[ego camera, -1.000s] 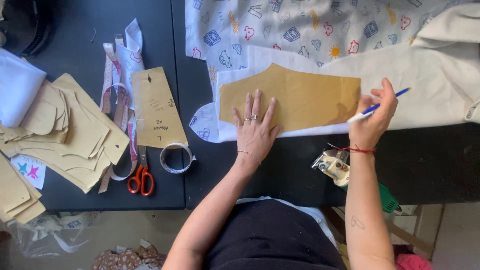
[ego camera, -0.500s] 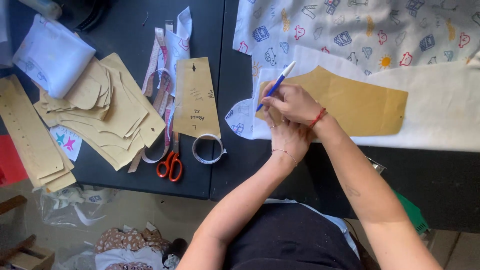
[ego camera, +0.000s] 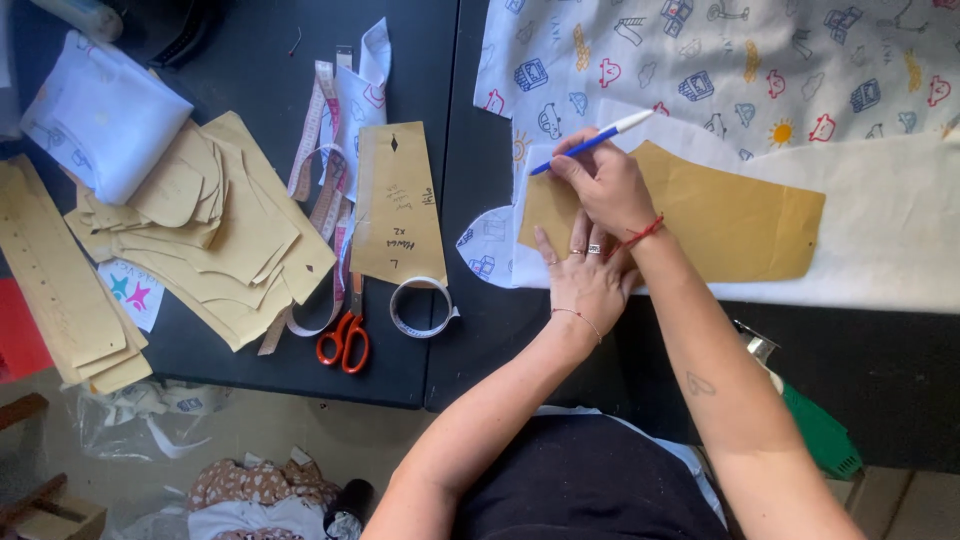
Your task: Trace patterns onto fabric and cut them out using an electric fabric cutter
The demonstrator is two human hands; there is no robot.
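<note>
**Tracing the pattern's left end**

The right hand [ego camera: 600, 185] pinches a blue-and-white pen [ego camera: 590, 141] in closed fingers, its tip at the upper left corner of the tan card pattern [ego camera: 720, 215]. The left hand [ego camera: 585, 275] lies flat below it, fingers spread and holding nothing, pressing the pattern's near left edge down. The wrists cross, the right arm passing over the left.

As I read it, the outline is being drawn onto the cloth [ego camera: 900, 240] under the card, and the line is at the rounded left end. The next stroke looks to need the card held dead still while the pen follows the curve closely; any slip of the flat hand would shift the edge.

The pattern is stiff, smooth and long, with a straight right end. It lies on plain cream cloth, soft and a little rumpled, with a print fabric [ego camera: 760, 70] of small cars and suns beyond. All of it rests on a dark matte surface [ego camera: 250, 60].

To the left sit a loose heap of more card pieces [ego camera: 210, 220], a tape measure [ego camera: 320, 160], orange-handled scissors [ego camera: 343, 340] and a roll of tape [ego camera: 420, 307].
</note>
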